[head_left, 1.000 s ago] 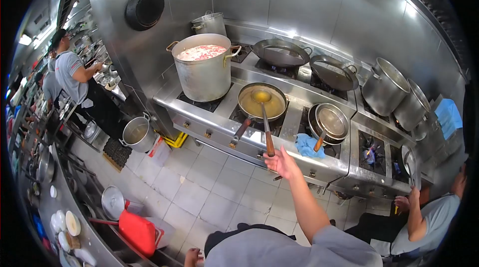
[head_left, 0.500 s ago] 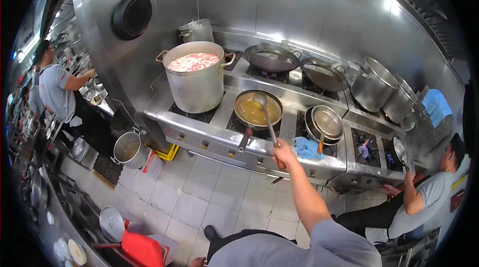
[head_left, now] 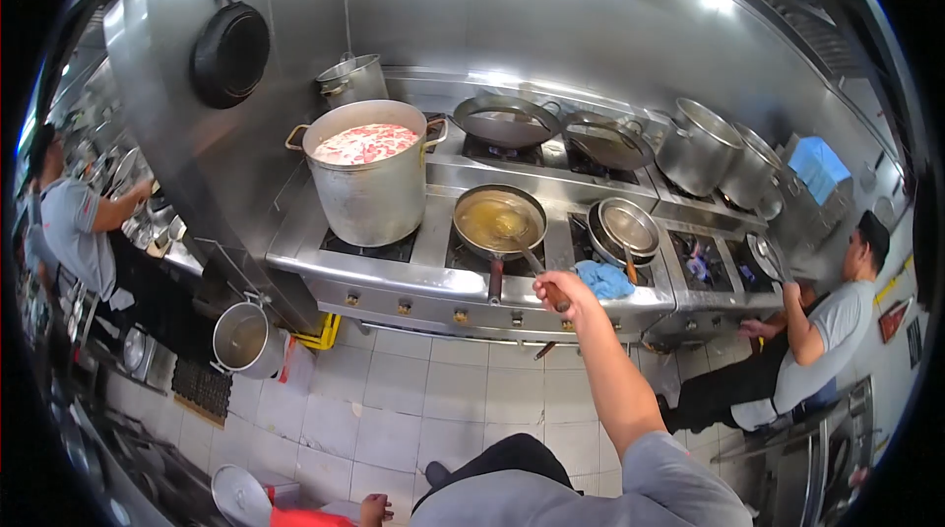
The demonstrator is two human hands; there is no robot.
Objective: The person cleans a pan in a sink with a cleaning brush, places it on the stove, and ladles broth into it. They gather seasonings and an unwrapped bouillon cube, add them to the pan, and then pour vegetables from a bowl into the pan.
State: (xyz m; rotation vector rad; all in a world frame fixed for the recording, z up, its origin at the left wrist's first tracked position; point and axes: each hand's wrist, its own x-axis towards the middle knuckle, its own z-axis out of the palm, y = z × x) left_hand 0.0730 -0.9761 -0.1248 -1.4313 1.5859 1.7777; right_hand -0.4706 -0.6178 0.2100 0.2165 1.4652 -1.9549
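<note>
My right hand (head_left: 573, 295) is closed around the wooden handle of a ladle (head_left: 533, 258), whose bowl sits in the yellowish liquid of a frying pan (head_left: 499, 220) on the front burner. The pan's own dark handle points toward me, untouched. My left hand (head_left: 375, 509) hangs low near a red object (head_left: 307, 518) at the bottom edge; its fingers look curled, but whether it holds anything does not show. Left of the pan stands a large pot (head_left: 367, 196) with red and white contents. To the right are stacked strainers (head_left: 628, 227) and a blue cloth (head_left: 604, 279).
Two woks (head_left: 506, 122) and tall pots (head_left: 698, 147) stand on the rear burners. A co-worker (head_left: 827, 330) is at the right end of the stove, near a lit burner (head_left: 701, 261). Another person (head_left: 79, 227) works at the left. A pot (head_left: 247, 340) stands low by the stove's left end.
My right hand has gone from open beside the ladle's handle to closed around it. The ladle's bowl has lowered and shifted in the liquid. The whole view has turned.
</note>
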